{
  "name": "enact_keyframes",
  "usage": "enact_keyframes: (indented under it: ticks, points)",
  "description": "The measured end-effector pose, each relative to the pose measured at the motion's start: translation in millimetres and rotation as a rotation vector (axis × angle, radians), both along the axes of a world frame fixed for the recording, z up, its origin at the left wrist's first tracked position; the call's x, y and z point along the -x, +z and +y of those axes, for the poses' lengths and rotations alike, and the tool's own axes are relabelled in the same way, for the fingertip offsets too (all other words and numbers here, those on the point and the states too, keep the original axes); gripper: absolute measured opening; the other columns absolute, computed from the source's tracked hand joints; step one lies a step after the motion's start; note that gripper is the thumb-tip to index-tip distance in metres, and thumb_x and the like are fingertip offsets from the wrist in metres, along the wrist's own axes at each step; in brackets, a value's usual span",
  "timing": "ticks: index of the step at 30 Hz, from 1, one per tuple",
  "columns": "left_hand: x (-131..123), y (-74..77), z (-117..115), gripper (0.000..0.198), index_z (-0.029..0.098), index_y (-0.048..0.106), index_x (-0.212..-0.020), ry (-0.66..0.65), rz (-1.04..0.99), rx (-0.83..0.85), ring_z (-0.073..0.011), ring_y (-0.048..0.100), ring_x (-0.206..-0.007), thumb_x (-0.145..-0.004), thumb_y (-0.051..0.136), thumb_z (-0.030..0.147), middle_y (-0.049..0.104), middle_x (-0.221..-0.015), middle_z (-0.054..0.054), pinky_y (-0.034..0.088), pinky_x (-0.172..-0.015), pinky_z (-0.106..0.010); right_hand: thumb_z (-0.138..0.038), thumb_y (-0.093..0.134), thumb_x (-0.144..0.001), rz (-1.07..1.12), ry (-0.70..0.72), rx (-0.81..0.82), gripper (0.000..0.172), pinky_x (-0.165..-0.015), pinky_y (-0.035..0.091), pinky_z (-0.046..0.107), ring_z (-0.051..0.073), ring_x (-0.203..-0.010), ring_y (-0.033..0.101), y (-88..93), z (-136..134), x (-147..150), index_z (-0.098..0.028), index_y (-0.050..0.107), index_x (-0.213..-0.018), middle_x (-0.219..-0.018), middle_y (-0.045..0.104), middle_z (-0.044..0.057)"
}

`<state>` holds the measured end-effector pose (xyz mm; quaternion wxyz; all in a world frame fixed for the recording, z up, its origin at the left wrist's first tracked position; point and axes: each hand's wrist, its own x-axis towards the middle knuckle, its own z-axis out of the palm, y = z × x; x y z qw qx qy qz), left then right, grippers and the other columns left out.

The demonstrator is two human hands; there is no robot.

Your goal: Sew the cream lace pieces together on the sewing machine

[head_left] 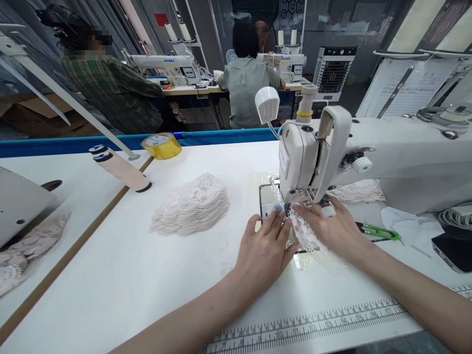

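Observation:
A narrow strip of white lace (305, 235) lies on the plate of a white sewing machine (300, 157), running under the needle area. My left hand (263, 248) rests palm down left of the lace, fingers spread and bent, fingertips close to the presser foot. From the other side my right hand (337, 228) has its thumb and fingers closed on the lace beside the foot. Its far fingers are partly hidden by the machine head. Left of the machine sits a fanned stack of lace pieces (191, 206).
Green thread snips (379, 231) and a dark phone (455, 248) lie at right. More lace (359, 191) is behind the needle. A tape roll (161, 145) and thread cone (121, 168) stand at back left. A ruler strip (313, 322) lines the front edge. Two people sit at machines beyond.

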<state>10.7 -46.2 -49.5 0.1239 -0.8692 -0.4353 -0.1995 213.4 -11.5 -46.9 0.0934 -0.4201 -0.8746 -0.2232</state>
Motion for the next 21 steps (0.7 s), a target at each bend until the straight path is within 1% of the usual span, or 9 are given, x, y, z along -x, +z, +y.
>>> enact_keyframes:
  ticks: [3, 5, 7, 9, 12, 15, 17, 19, 21]
  points:
    - [0, -0.5, 0, 0.037, 0.016, 0.057, -0.120, -0.007, -0.005, -0.020, -0.0240, 0.049, -0.122, -0.096, 0.042, 0.039, 0.061, -0.124, -0.010, 0.031, -0.096, -0.044, 0.001, 0.042, -0.082, 0.122, 0.073, -0.027, 0.042, -0.091, 0.040, 0.038, 0.019, -0.085, 0.061, 6.2, -3, -1, -0.017, 0.063, -0.115, -0.092, 0.071, 0.006]
    - [0, -1.4, 0, 0.035, 0.017, 0.057, -0.119, -0.017, -0.010, -0.027, -0.0240, 0.051, -0.119, -0.096, 0.043, 0.038, 0.062, -0.123, -0.009, 0.032, -0.095, -0.043, -0.008, 0.044, -0.087, 0.229, 0.138, 0.081, 0.031, -0.082, 0.044, 0.034, 0.017, -0.080, 0.061, 12.1, -9, 1, -0.019, 0.065, -0.108, -0.093, 0.071, 0.004]
    - [0, -0.7, 1, 0.031, 0.017, 0.057, -0.117, -0.037, -0.017, -0.021, -0.0232, 0.054, -0.113, -0.095, 0.045, 0.035, 0.064, -0.119, -0.008, 0.034, -0.093, -0.042, -0.024, 0.049, -0.090, 0.297, 0.168, 0.250, 0.023, -0.073, 0.045, 0.032, 0.017, -0.078, 0.062, 17.1, -14, 3, -0.020, 0.065, -0.105, -0.098, 0.070, 0.004]
    - [1, 3.0, 3, 0.026, 0.016, 0.058, -0.114, -0.074, -0.017, 0.012, -0.0214, 0.057, -0.106, -0.093, 0.046, 0.025, 0.066, -0.113, -0.007, 0.035, -0.091, -0.040, -0.034, 0.052, -0.088, 0.307, 0.154, 0.349, 0.026, -0.070, 0.045, 0.032, 0.018, -0.079, 0.062, 19.5, -17, 5, -0.019, 0.064, -0.106, -0.103, 0.068, 0.006]
    - [4, 13.6, 7, 0.030, 0.018, 0.057, -0.114, -0.137, -0.021, 0.135, -0.0203, 0.058, -0.101, -0.087, 0.046, 0.014, 0.065, -0.110, -0.005, 0.036, -0.091, -0.040, -0.022, 0.048, -0.088, 0.294, 0.130, 0.359, 0.023, -0.071, 0.044, 0.033, 0.019, -0.083, 0.061, 17.6, -17, 7, -0.018, 0.064, -0.104, -0.104, 0.067, 0.008]
    - [5, 21.4, 13, 0.037, 0.021, 0.058, -0.113, -0.184, -0.038, 0.236, -0.0225, 0.058, -0.099, -0.077, 0.053, 0.014, 0.064, -0.109, -0.004, 0.037, -0.089, -0.041, -0.010, 0.045, -0.084, 0.335, 0.137, 0.340, 0.026, -0.075, 0.042, 0.033, 0.018, -0.082, 0.059, 13.2, -15, 9, -0.020, 0.064, -0.098, -0.093, 0.068, 0.004]
    - [5, 20.7, 20, 0.029, 0.021, 0.060, -0.105, -0.199, -0.067, 0.213, -0.0225, 0.059, -0.096, -0.076, 0.055, 0.016, 0.065, -0.104, -0.003, 0.038, -0.088, -0.041, -0.009, 0.046, -0.083, 0.378, 0.115, 0.312, 0.023, -0.073, 0.041, 0.031, 0.018, -0.081, 0.058, 11.6, -12, 10, -0.021, 0.064, -0.091, -0.086, 0.068, 0.001]
    - [4, 16.8, 30, 0.020, 0.022, 0.062, -0.097, -0.208, -0.105, 0.146, -0.0197, 0.061, -0.092, -0.082, 0.051, 0.015, 0.066, -0.099, -0.002, 0.040, -0.083, -0.038, -0.010, 0.048, -0.081, 0.379, 0.101, 0.291, 0.022, -0.071, 0.039, 0.030, 0.018, -0.080, 0.058, 11.8, -9, 12, -0.020, 0.064, -0.092, -0.083, 0.068, 0.002]
    - [4, 12.8, 38, 0.019, 0.023, 0.062, -0.096, -0.229, -0.090, 0.082, -0.0184, 0.062, -0.089, -0.087, 0.048, 0.016, 0.067, -0.098, 0.000, 0.040, -0.081, -0.036, -0.011, 0.049, -0.080, 0.383, 0.076, 0.259, 0.022, -0.070, 0.039, 0.029, 0.017, -0.078, 0.058, 12.8, -7, 13, -0.021, 0.063, -0.094, -0.081, 0.067, 0.001]
